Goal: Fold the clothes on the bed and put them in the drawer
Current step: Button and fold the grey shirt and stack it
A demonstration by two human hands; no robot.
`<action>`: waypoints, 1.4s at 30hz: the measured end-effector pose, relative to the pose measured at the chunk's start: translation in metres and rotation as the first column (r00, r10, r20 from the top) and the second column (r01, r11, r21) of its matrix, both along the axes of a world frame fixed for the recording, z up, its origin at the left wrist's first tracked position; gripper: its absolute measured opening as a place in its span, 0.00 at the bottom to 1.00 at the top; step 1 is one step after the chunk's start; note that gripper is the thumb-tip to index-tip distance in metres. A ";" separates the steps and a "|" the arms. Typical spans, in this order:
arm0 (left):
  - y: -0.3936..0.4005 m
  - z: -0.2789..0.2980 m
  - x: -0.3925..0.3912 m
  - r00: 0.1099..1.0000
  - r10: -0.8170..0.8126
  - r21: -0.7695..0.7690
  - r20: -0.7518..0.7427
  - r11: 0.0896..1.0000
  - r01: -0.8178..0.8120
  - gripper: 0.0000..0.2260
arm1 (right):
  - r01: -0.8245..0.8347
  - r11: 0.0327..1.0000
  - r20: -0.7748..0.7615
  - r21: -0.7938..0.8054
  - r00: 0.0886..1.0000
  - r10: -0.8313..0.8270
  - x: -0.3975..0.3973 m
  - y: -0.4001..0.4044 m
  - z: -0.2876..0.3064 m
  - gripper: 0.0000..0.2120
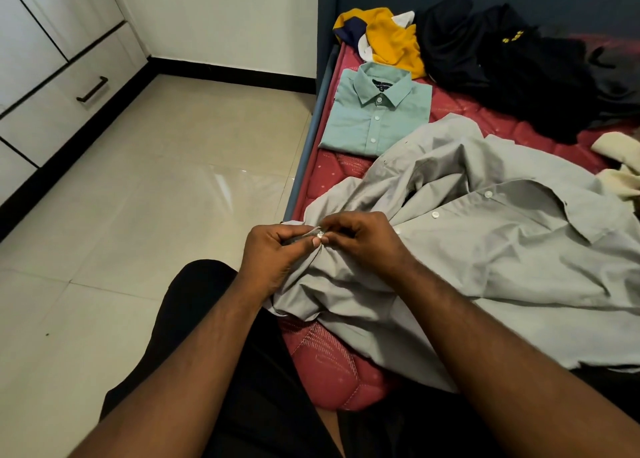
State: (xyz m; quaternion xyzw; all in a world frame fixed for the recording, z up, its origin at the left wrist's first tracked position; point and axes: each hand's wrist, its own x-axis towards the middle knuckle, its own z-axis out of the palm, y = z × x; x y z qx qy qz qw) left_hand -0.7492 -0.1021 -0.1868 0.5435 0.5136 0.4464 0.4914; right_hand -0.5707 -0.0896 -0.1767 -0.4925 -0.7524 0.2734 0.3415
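1. A red quilted mattress [346, 381] is seen on a blue-framed bed [308, 139], beside a glossy tiled floor [156, 187] and white drawers [62, 97].
2. A grey shirt [502, 256] is spread unfolded across the mattress's near edge; its placket is pinched by the left hand [277, 253] and the right hand [360, 239], held together at a button [321, 235].
3. A folded green shirt [377, 111] is laid by the bed's edge, with yellow clothing [391, 38], black clothes [519, 66] and cream cloth [620, 173] farther along.

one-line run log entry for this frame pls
stage: buttoning grey shirt | left hand, right hand: pinching button placket | green shirt: folded | drawer: closed
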 end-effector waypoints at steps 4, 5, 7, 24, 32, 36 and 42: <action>0.000 -0.001 0.001 1.000 0.003 -0.006 0.019 1.000 -0.003 0.08 | -0.066 0.997 0.099 0.031 0.993 0.062 0.003 0.006 0.000 0.13; 0.000 -0.002 0.001 1.000 0.004 -0.012 0.018 1.000 -0.004 0.08 | -0.097 0.995 0.144 0.037 0.985 0.091 0.004 0.007 -0.001 0.13; 0.000 -0.004 0.002 1.000 0.002 -0.002 -0.012 1.000 -0.002 0.08 | -0.126 0.989 0.261 0.082 0.960 0.101 0.006 0.009 -0.002 0.11; -0.013 -0.011 0.021 0.991 0.101 0.014 -0.083 0.995 -0.101 0.09 | 0.266 0.928 0.406 0.261 0.842 -0.355 -0.017 -0.012 -0.019 0.11; -0.001 -0.008 -0.016 0.684 -0.242 -0.219 -0.688 0.968 0.123 0.17 | 0.210 0.922 0.274 0.326 0.912 -0.305 0.034 -0.033 -0.044 0.03; 0.016 0.016 0.023 0.719 -0.077 -0.095 -0.691 0.995 0.015 0.18 | 0.173 0.937 0.349 0.303 0.895 -0.278 0.063 -0.038 -0.047 0.06; 0.047 0.012 0.065 0.719 -0.047 -0.151 -0.693 0.985 -0.081 0.10 | -0.066 0.984 0.505 0.164 0.863 -0.026 0.057 -0.022 -0.044 0.06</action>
